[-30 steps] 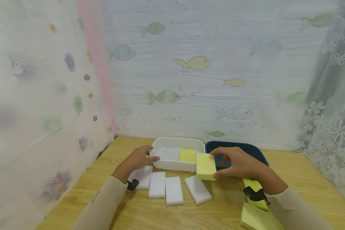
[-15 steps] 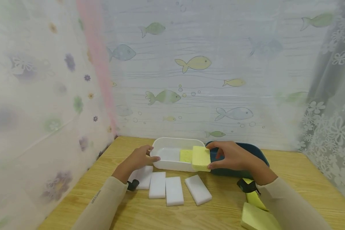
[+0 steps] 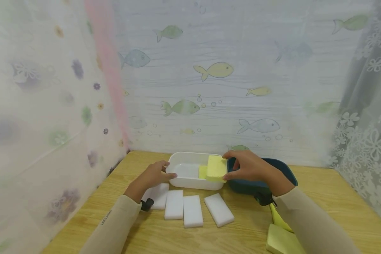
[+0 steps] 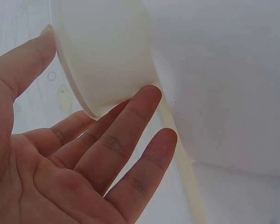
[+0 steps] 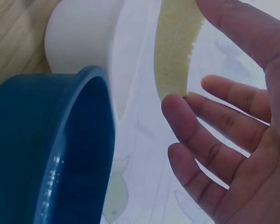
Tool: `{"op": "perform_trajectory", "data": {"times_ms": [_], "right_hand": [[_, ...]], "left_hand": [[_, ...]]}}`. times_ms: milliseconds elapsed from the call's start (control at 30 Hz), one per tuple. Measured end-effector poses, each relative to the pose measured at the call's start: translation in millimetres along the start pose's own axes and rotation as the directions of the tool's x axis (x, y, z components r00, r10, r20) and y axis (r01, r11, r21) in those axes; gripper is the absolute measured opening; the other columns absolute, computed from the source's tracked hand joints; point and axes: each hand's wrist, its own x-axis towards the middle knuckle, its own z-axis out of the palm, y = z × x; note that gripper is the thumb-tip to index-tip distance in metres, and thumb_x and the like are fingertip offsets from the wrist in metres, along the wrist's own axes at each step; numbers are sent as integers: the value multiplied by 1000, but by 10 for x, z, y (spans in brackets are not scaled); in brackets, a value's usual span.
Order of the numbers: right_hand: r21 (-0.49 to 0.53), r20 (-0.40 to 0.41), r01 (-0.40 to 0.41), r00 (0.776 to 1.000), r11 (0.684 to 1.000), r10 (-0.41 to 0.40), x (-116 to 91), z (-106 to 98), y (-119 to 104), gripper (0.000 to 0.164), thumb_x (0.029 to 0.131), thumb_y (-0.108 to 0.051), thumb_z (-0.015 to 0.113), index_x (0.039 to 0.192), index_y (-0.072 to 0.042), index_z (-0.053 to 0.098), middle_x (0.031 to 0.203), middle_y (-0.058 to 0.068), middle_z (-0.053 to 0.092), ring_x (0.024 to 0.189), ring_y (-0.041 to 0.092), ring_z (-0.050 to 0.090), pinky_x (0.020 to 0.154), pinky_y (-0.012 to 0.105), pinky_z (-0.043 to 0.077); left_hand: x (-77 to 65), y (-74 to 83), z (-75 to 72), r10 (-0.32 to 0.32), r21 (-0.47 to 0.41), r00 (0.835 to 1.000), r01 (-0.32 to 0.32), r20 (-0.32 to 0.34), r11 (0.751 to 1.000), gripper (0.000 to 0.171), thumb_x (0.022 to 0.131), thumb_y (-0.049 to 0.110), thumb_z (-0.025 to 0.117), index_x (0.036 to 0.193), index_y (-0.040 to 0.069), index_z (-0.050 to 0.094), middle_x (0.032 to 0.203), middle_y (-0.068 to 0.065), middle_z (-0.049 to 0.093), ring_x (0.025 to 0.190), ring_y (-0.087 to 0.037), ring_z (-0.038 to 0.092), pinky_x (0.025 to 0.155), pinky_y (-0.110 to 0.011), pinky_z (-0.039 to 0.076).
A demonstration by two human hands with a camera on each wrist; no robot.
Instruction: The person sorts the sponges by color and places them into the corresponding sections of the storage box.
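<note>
My right hand [image 3: 249, 165] pinches a thick yellow sponge [image 3: 216, 168] by its right edge, thumb on the near side and fingers on the far side. The sponge is over the right end of the white bin [image 3: 190, 183], overlapping another yellow sponge [image 3: 202, 172] that lies inside. In the right wrist view the held sponge [image 5: 175, 51] shows edge-on beside the fingertips. My left hand [image 3: 153, 175] holds the left end of the white bin, its thumb at the rim. The left wrist view shows the bin's wall [image 4: 102, 56] between thumb and fingers.
A dark blue bin [image 3: 246, 187] stands right of the white one, below my right hand. Several white sponges [image 3: 193, 211] lie in front of the bins. More yellow sponges [image 3: 282, 238] lie near the right forearm, partly covered. A fish-patterned curtain [image 3: 216, 106] hangs behind the wooden table [image 3: 165, 240].
My right hand has carried the yellow sponge left and away from me, from the front corner between the bins to over the white bin. The left hand has stayed in place.
</note>
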Motion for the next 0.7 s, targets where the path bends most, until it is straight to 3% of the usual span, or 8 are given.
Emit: {"op": "perform_trajectory", "data": {"times_ms": [233,400,700], "right_hand": [[26,-8,-7,1000,1000,8,113,-6,-68,72,70,-59,76,130,-25,55,120,-9,59,82,10,60,71,29,50],[20,-14,-14,1000,1000,14,207,13,-84,71,69,-60,76,128,-26,55,106,-9,62,78,10,60,67,30,49],[-7,-14,-41,999,999,41,362,109,-85,73,68,-62,75,129,-26,56,116,-7,63,81,5,60,69,27,50]], "left_hand": [[-5,14,3,0,-6,1000,0,-1,1000,82,75,61,71,136,10,49,118,-8,61,106,-21,57,87,-45,47],[1,25,-2,3,-6,1000,-3,-1,1000,84,75,61,70,137,10,47,122,-11,58,105,-23,56,84,-43,49],[-6,42,-3,0,-1,1000,0,-8,1000,80,76,59,70,136,11,48,120,-9,59,105,-23,56,83,-42,49]]}}
